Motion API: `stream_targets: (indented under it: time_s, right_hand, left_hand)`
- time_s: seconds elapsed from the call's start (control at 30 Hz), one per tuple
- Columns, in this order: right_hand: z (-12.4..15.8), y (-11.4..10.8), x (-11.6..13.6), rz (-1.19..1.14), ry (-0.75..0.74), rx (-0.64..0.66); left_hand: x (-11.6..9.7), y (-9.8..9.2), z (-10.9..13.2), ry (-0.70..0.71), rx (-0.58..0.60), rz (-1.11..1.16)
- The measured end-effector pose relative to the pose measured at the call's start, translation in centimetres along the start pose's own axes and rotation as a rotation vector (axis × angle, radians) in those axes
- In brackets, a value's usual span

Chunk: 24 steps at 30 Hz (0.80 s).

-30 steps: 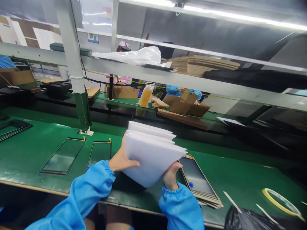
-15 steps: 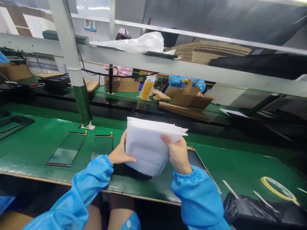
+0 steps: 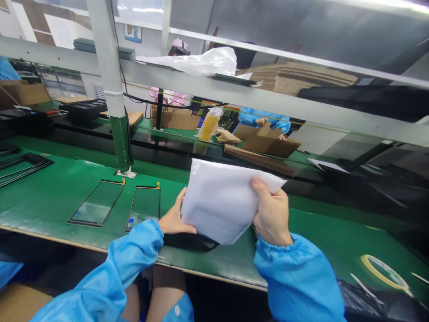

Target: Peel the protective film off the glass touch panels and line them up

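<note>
My left hand (image 3: 174, 215) grips the left edge of a stack of white sheets (image 3: 223, 201), thumb on top. My right hand (image 3: 271, 210) holds the stack's right side, with the fingers curled over its edge. The sheets are pressed together and tilted above the green bench mat (image 3: 43, 210). Below the stack lies a black flat object (image 3: 191, 242), partly hidden. To the left of my hands, two dark glass panels with yellow tabs (image 3: 97, 203) (image 3: 144, 208) lie on the mat. My right hand and the sheets hide most of the panel pile beneath them.
A white-and-green post (image 3: 119, 134) rises from the bench behind the panels. A yellow tape roll (image 3: 380, 272) and a black plastic bag (image 3: 358, 302) are at the right. Beyond the rail, a person in blue (image 3: 264, 118) works at cardboard boxes (image 3: 268, 141).
The fanned sheets have closed into a tighter stack. My right hand has moved up and to the right, now covering the panel pile, and the view has shifted slightly.
</note>
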State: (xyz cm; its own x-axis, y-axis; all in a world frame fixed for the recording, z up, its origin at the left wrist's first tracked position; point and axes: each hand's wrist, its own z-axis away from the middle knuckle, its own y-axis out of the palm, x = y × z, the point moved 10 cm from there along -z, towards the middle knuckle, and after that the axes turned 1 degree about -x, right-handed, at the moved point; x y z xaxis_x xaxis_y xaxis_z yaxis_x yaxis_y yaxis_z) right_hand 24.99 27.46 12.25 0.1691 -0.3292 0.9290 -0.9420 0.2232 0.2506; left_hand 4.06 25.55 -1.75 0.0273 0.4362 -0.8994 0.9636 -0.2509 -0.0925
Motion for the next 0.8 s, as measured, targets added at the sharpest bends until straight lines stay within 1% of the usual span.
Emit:
stream_targets:
  time_s: [0.07, 0.2, 0.3, 0.43, 0.53, 0.63, 0.7, 0.8]
  right_hand:
    - [-0.5, 0.5, 0.7, -0.001, -0.019, 0.011]
    - [-1.3, 1.1, 2.6, 0.027, -0.115, 0.052]
    - [-1.4, 0.7, 4.0, 0.066, -0.187, 0.015]
    - [-1.6, 1.2, 4.2, 0.076, -0.128, 0.052]
    - [-1.6, 1.6, 4.6, 0.071, -0.142, 0.071]
    - [-1.5, 2.1, 4.5, 0.095, -0.133, 0.122]
    - [-1.4, 2.1, 4.9, 0.115, -0.178, 0.125]
    - [-1.4, 1.8, 6.7, 0.202, -0.329, 0.1]
  left_hand:
    - [0.5, 0.0, 0.2, -0.003, -0.001, 0.001]
    - [1.2, -0.1, 0.4, -0.008, -0.011, 0.001]
    - [1.1, 0.1, 0.3, 0.005, -0.019, 0.02]
    - [0.5, 0.4, 0.1, 0.018, -0.04, 0.056]
    - [0.2, 0.6, -0.1, 0.014, -0.041, 0.086]
    - [0.0, 0.6, -0.5, 0.015, -0.07, 0.092]
    - [0.0, 0.7, -0.8, 0.013, -0.086, 0.089]
    - [0.0, 0.9, -1.3, 0.005, -0.092, 0.078]
